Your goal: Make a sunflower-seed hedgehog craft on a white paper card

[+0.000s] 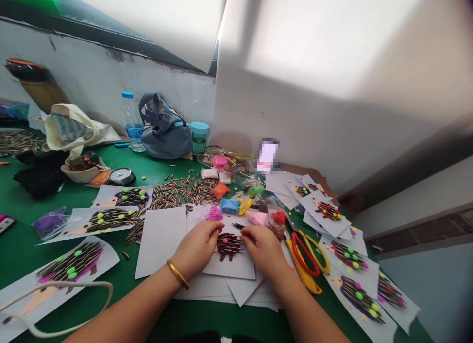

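Observation:
A hedgehog picture (229, 245) made of sunflower seeds lies in front of me, with a pink dot on its seeds and brown feet below. It is on a white sheet (242, 270). My left hand (199, 244) is at its left edge, thumb and fingers pinched together. On the other side my right hand (264, 244) is also pinched, close to the seed tips. Whatever either pinch holds is too small or hidden to name. A dark pointed tool (237, 225) lies just above the picture, its right end by my right fingers. Pink clay (213, 213) rests above my left hand.
Loose sunflower seeds (185, 190) and bagged coloured clay (229, 206) spread behind the sheet. Red-handled scissors (305, 254) and a yellow cutter (301, 271) lie right. Hedgehog cards flank both sides. A white cable (74, 285) loops at front left; a bag (164, 133) and cup (200, 138) stand behind.

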`<move>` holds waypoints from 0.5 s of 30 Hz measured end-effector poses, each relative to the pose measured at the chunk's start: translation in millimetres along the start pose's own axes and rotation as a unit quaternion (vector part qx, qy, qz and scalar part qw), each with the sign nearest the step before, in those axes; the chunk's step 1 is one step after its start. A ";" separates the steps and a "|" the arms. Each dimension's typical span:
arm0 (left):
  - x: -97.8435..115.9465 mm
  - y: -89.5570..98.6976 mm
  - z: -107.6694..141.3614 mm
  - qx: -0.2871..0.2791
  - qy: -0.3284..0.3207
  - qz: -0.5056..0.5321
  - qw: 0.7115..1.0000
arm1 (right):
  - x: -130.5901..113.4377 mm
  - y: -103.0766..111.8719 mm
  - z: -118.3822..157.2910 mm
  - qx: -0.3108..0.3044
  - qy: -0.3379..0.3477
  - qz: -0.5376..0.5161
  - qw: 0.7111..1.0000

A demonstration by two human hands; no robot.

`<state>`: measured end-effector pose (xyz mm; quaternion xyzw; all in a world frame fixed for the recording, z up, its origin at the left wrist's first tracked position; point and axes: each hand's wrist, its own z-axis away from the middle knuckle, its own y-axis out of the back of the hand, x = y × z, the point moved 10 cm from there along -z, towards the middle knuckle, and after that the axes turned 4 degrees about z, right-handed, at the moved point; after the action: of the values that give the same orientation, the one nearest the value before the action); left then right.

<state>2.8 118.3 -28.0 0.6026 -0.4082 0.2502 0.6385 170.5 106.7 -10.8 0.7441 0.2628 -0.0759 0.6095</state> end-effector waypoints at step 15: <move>-2.3 -7.2 -1.0 -0.029 0.003 -0.060 0.998 | 6.7 -16.0 -3.6 -0.028 -0.021 -0.030 0.999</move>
<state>7.6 118.7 -33.9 0.6064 -0.3770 0.2014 0.6705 167.8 114.1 -26.7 0.7169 0.2740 -0.1028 0.6328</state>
